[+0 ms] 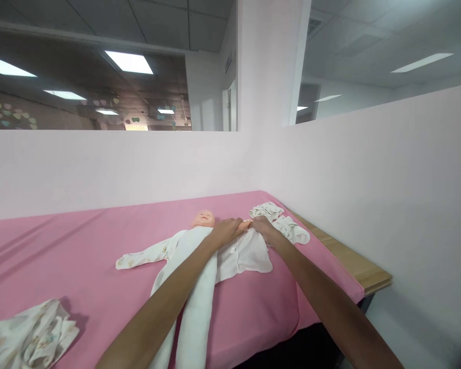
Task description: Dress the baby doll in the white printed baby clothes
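Note:
A baby doll [204, 219] lies on the pink sheet [107, 230], its head toward the wall. White cloth [200, 297] covers its body and hangs toward the table's front edge. One patterned sleeve [144, 258] stretches out to the left. My left hand [226, 231] is closed on the doll's arm [245, 224], which points right. At the far end of that arm, my right hand [264, 227] has its fingers bent around the edge of the white shirt [246, 253]; exactly what they pinch is hidden. The shirt lies spread below both hands.
Patterned baby clothes [267, 210] lie crumpled at the back right, with another folded piece [292, 229] beside them. More patterned clothing [34, 335] is at the front left. A wooden board edge [346, 253] shows along the right wall. Pale walls with windows stand behind and right.

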The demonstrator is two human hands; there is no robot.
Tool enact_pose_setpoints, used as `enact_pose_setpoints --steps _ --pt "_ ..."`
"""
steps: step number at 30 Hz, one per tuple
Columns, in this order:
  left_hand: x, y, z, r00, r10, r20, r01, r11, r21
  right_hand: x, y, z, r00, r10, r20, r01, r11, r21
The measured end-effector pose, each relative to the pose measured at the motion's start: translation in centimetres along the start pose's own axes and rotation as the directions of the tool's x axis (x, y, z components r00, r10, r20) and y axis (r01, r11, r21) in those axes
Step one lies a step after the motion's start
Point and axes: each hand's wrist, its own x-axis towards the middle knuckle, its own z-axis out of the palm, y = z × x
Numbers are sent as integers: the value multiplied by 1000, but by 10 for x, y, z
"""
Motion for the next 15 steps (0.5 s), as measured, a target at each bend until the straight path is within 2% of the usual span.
enact_pose_setpoints --steps 4,7,11,15 --pt "0 4 6 998 -26 54 25 1000 10 -4 -7 -2 999 -1 -34 -4 992 -124" --pt "4 7 13 995 -65 75 64 998 12 -12 -16 1 991 -99 -94 75 969 -236" --pt "10 4 17 988 -115 100 118 993 -21 -23 -26 12 956 -257 -141 186 903 -386" --pt "4 -8 10 985 -54 163 72 992 -107 -30 -25 14 941 -305 -148 209 865 -456"
